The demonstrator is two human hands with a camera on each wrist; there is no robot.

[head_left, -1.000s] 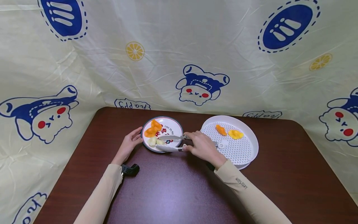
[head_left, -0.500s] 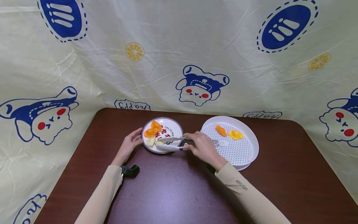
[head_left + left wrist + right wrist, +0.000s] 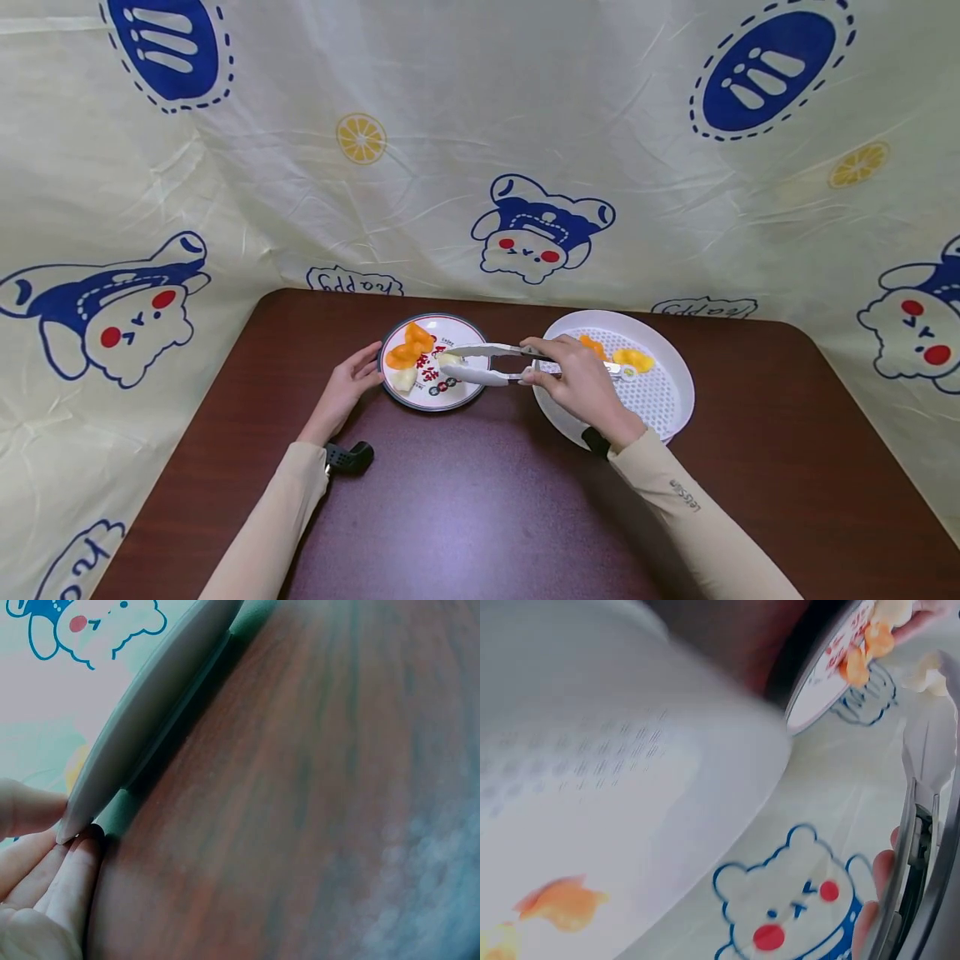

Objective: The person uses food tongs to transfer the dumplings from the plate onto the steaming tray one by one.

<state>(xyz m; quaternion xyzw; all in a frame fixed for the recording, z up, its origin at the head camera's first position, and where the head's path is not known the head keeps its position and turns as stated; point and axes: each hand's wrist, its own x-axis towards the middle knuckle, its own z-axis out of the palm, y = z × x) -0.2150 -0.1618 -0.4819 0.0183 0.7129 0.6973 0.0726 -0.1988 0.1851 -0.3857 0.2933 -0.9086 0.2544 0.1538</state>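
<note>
My left hand (image 3: 347, 387) pinches the left rim of a small round plate (image 3: 467, 334); in the left wrist view the thumb lies over the rim and the fingers (image 3: 73, 881) under it. Orange pieces (image 3: 403, 357) and a pale piece (image 3: 404, 381) lie on the plate. In my right hand (image 3: 581, 379) I hold metal tongs (image 3: 480, 376), pointing left over the plate. Another pale piece (image 3: 928, 679) sits between the tongs' tips, lifted above the plate. My right hand is above the left part of a round white tray with holes (image 3: 647, 408).
An orange piece (image 3: 592, 345) and a yellow piece (image 3: 633, 360) lie in the white tray. Both dishes stand near the far edge of the brown table (image 3: 450, 500). Behind it hangs a printed sheet (image 3: 427, 217).
My right hand has moved right and up with the tongs, raising one pale piece off the plate between their tips. The left hand and plate have stayed put.
</note>
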